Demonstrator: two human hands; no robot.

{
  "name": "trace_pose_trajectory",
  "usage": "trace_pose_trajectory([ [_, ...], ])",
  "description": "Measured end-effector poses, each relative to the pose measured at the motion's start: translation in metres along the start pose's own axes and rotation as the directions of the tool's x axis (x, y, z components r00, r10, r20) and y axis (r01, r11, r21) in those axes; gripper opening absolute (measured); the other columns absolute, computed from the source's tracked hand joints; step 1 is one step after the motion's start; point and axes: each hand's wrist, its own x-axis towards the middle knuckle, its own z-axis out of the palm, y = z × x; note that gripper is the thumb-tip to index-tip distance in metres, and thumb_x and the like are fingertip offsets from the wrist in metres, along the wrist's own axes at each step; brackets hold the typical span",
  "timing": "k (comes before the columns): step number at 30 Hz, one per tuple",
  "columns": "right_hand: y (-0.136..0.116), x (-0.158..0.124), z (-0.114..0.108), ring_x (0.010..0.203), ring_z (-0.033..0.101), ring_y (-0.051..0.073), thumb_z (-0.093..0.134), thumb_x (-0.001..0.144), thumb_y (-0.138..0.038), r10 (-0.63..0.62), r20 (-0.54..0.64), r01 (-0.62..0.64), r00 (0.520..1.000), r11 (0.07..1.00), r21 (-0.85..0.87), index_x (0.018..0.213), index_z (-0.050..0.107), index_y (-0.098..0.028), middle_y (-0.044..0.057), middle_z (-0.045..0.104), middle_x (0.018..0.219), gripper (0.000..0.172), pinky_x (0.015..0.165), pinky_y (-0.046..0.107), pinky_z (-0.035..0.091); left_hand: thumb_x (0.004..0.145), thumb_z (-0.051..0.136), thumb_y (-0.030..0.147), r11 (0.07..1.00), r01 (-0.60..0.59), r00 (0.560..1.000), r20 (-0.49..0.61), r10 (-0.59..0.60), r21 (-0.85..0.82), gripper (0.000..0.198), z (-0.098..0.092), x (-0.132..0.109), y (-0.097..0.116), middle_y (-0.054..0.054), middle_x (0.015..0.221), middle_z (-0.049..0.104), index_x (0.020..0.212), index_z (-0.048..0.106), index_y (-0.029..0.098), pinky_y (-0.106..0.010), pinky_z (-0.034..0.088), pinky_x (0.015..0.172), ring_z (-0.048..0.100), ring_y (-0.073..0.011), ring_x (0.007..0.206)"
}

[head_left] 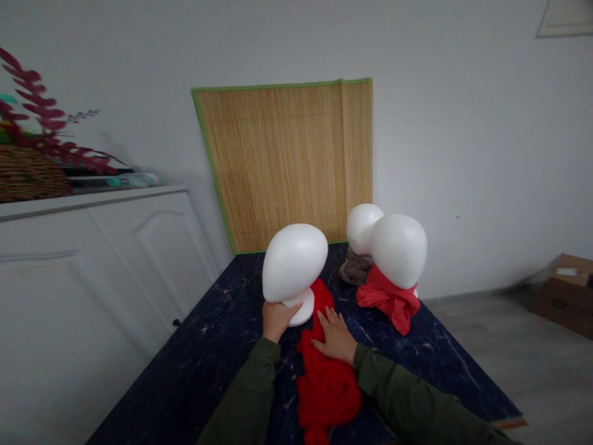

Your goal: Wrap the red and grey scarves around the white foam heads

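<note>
A white mannequin head [294,262] stands tilted on the dark marbled table, its neck and round base toward me. My left hand [278,318] is closed around the neck from the left, thumb laid across it. A long bunched red cloth [327,389] stretches from beside the base toward the near side of the table. My right hand [337,335] lies on this cloth with its fingers stretched out and slightly spread. Part of the cloth is hidden under that hand.
Two more white mannequin heads [399,250] stand at the back right, with a lighter red cloth [389,300] and a brown cloth [356,269] around their bases. A bamboo mat [287,167] hangs behind the table [217,346]. A white cabinet [115,266] borders the left side; a cardboard box [565,296] sits right.
</note>
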Motion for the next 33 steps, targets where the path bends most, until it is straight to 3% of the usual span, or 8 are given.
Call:
trace_pose_trajectory([
  [2, -0.007, 0.016, 0.003, 0.130, 0.012, 0.034, 0.051, 0.070, -0.049, -0.010, 0.010, 0.010, 1.000, 1.000, -0.017, 0.135, 0.025, -0.008, 0.023, 0.017, 0.141, 0.082, 0.103, 0.047, 0.010, 0.052, 0.069, 0.046, 0.979, 0.027, 0.995, -0.103, -0.006, 0.203, 0.052, -0.021, 0.012, -0.019, -0.014, 0.102, 0.063, 0.092, 0.063, 0.015, -0.035, 0.034, 0.094, 0.050, -0.0308, 0.107],
  [5, -0.019, 0.044, 0.011, 0.130, 0.014, 0.034, 0.048, 0.072, -0.048, -0.055, 0.017, 0.056, 0.998, 0.998, -0.025, 0.133, 0.029, -0.008, 0.023, 0.019, 0.140, 0.076, 0.103, 0.046, 0.011, 0.053, 0.062, 0.057, 0.868, 0.224, 0.951, -0.293, -0.096, 0.443, 0.062, -0.056, 0.031, -0.055, -0.019, 0.100, 0.062, 0.094, 0.063, 0.010, -0.039, 0.039, 0.088, 0.052, -0.0350, 0.102],
  [8, -0.032, 0.069, 0.021, 0.129, 0.016, 0.034, 0.046, 0.072, -0.049, -0.087, 0.007, 0.087, 0.996, 0.996, -0.012, 0.132, 0.032, -0.009, 0.023, 0.021, 0.139, 0.074, 0.103, 0.047, 0.011, 0.055, 0.054, 0.066, 0.770, 0.404, 0.871, -0.465, -0.158, 0.494, 0.073, -0.087, 0.044, -0.086, -0.023, 0.097, 0.062, 0.095, 0.061, 0.005, -0.043, 0.041, 0.081, 0.054, -0.0382, 0.096],
  [12, -0.038, 0.088, 0.030, 0.129, 0.016, 0.033, 0.048, 0.072, -0.050, -0.095, 0.000, 0.095, 0.995, 0.995, -0.008, 0.131, 0.034, -0.011, 0.021, 0.023, 0.139, 0.073, 0.103, 0.049, 0.009, 0.055, 0.053, 0.068, 0.736, 0.507, 0.786, -0.591, -0.180, 0.449, 0.080, -0.108, 0.062, -0.113, -0.025, 0.099, 0.060, 0.101, 0.057, 0.003, -0.044, 0.042, 0.079, 0.054, -0.0385, 0.096],
  [15, -0.035, 0.093, 0.033, 0.130, 0.016, 0.031, 0.048, 0.071, -0.051, -0.113, 0.007, 0.113, 0.994, 0.994, -0.005, 0.131, 0.035, -0.013, 0.020, 0.023, 0.139, 0.072, 0.103, 0.048, 0.009, 0.054, 0.053, 0.069, 0.724, 0.545, 0.767, -0.600, -0.226, 0.423, 0.082, -0.109, 0.079, -0.123, -0.025, 0.099, 0.059, 0.101, 0.055, 0.003, -0.046, 0.042, 0.077, 0.053, -0.0389, 0.096],
  [22, -0.032, 0.092, 0.031, 0.129, 0.020, 0.029, 0.052, 0.068, -0.050, -0.229, 0.053, 0.229, 0.972, 0.973, 0.012, 0.129, 0.038, -0.018, 0.017, 0.027, 0.139, 0.070, 0.103, 0.048, 0.010, 0.057, 0.054, 0.065, 0.718, 0.534, 0.783, -0.582, -0.221, 0.446, 0.082, -0.089, 0.111, -0.134, -0.026, 0.104, 0.055, 0.107, 0.048, 0.000, -0.049, 0.037, 0.082, 0.049, -0.0394, 0.101],
  [27, -0.033, 0.091, 0.026, 0.127, 0.027, 0.026, 0.052, 0.069, -0.049, -0.409, 0.118, 0.403, 0.905, 0.912, 0.071, 0.126, 0.042, -0.020, 0.013, 0.032, 0.137, 0.065, 0.104, 0.045, 0.015, 0.056, 0.054, 0.066, 0.728, 0.535, 0.787, -0.566, -0.245, 0.429, 0.085, -0.085, 0.118, -0.142, -0.027, 0.108, 0.053, 0.107, 0.047, -0.002, -0.050, 0.036, 0.084, 0.047, -0.0405, 0.104],
  [33, -0.032, 0.091, 0.025, 0.125, 0.030, 0.026, 0.054, 0.068, -0.048, -0.440, 0.079, 0.433, 0.894, 0.897, 0.089, 0.124, 0.046, -0.019, 0.014, 0.036, 0.135, 0.063, 0.102, 0.045, 0.020, 0.062, 0.056, 0.053, 0.752, 0.523, 0.803, -0.528, -0.277, 0.401, 0.073, -0.086, 0.117, -0.144, -0.024, 0.112, 0.051, 0.114, 0.044, 0.003, -0.051, 0.034, 0.087, 0.044, -0.0393, 0.108],
])
